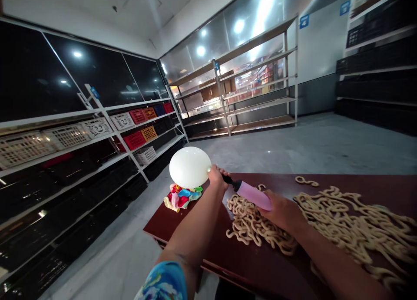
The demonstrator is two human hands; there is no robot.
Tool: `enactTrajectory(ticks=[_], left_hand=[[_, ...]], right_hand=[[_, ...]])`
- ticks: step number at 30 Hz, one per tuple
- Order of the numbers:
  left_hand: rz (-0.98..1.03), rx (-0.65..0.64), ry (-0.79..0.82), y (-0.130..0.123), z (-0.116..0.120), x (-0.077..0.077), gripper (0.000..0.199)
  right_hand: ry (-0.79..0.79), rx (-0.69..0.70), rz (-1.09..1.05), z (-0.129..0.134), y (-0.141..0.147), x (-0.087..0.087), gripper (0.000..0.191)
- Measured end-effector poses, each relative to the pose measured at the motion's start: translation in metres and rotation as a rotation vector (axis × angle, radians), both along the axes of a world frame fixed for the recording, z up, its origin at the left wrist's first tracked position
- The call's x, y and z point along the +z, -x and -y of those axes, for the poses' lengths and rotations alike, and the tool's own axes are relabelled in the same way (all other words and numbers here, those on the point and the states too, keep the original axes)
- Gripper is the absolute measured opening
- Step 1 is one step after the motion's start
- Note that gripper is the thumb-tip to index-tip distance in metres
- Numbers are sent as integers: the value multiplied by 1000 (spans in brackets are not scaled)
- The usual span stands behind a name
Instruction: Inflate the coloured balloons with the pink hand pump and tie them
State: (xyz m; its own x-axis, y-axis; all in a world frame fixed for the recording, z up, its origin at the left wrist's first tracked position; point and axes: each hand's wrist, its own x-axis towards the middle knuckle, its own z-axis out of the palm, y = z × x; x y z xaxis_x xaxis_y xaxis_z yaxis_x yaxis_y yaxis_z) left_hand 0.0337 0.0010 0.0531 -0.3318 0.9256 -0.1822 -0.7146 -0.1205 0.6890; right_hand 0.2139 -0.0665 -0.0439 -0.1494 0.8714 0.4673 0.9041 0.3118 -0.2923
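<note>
An inflated white balloon (190,167) sits on the nozzle end of a balloon pump (253,196) with a pink barrel and black tip. My left hand (217,177) is closed around the balloon's neck and the black nozzle. My right hand (284,211) wraps the near end of the pink barrel. Under the white balloon lies a small heap of flat, uninflated balloons (183,197) in several colours. Below the pump, partly behind my right hand, is a pile of beige, curly rope-like pieces (249,224) whose kind I cannot tell.
A dark red table (172,224) carries everything, its left corner near the balloons. More beige curly pieces (345,219) spread over its right side. White shelving with plastic crates (68,136) stands at left, metal shelves (260,101) at the back, another rack (374,70) at right.
</note>
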Motion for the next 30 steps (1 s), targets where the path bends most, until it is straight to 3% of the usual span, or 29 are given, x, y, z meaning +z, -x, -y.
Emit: enactTrajectory(ticks=[6, 9, 13, 20, 25, 30], left_hand=[[-17, 49, -11, 39, -10, 43, 29], [-24, 89, -30, 56, -12, 55, 31], [-6, 84, -10, 54, -9, 44, 32], [-3, 9, 19, 2, 1, 2, 33], [-36, 29, -30, -10, 4, -2, 33], [7, -8, -16, -19, 15, 0, 34]], right_hand=[[-25, 4, -11, -4, -4, 1, 38], [-48, -4, -10, -6, -6, 0, 37], [-38, -14, 6, -4, -5, -1, 31], [5, -2, 19, 5, -1, 6, 30], [73, -5, 2, 12, -3, 19, 48], [-62, 46, -7, 25, 2, 41, 80]])
